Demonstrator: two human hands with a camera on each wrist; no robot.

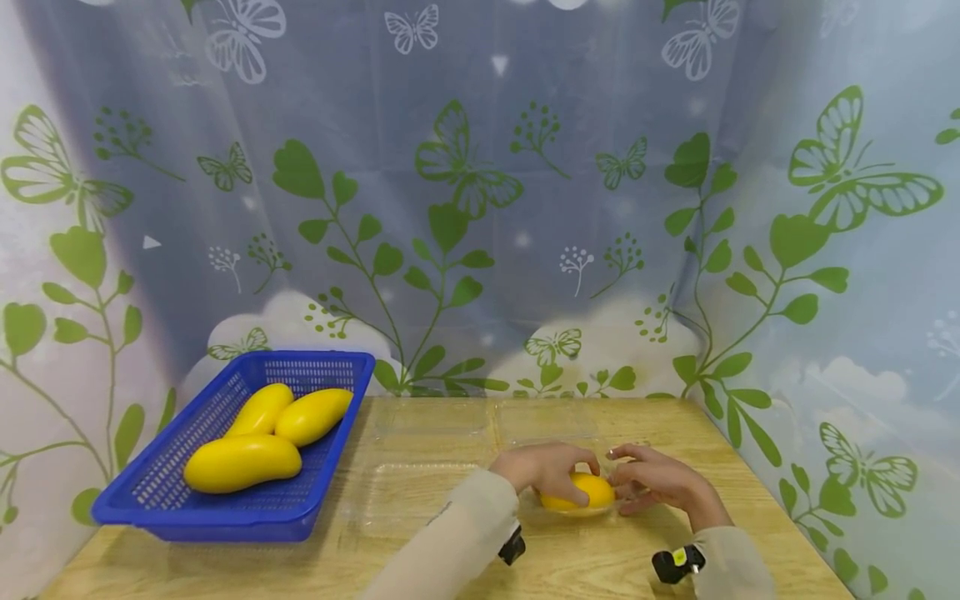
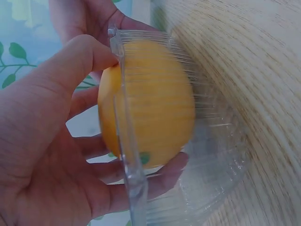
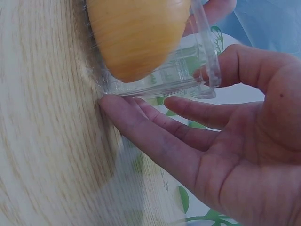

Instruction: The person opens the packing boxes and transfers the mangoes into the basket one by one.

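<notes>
A yellow mango (image 1: pixel 597 488) sits in a clear plastic container (image 2: pixel 211 165) on the wooden table. My left hand (image 1: pixel 543 467) grips the mango from above, thumb on the near side and fingers round the far side; in the left wrist view one finger shows through the clear wall beside the fruit. At the container's right end, my right hand (image 1: pixel 663 479) holds the plastic. Its thumb is at the rim and its fingers (image 3: pixel 150 132) lie along the outside of the end wall, low by the tabletop.
A blue plastic basket (image 1: pixel 202 517) stands at the left with three yellow mangoes (image 1: pixel 242 463) in it. Between basket and hands lies another clear container (image 1: pixel 412 500), with two more clear containers (image 1: pixel 431 417) behind. A patterned curtain (image 1: pixel 480 250) hangs at the table's back edge.
</notes>
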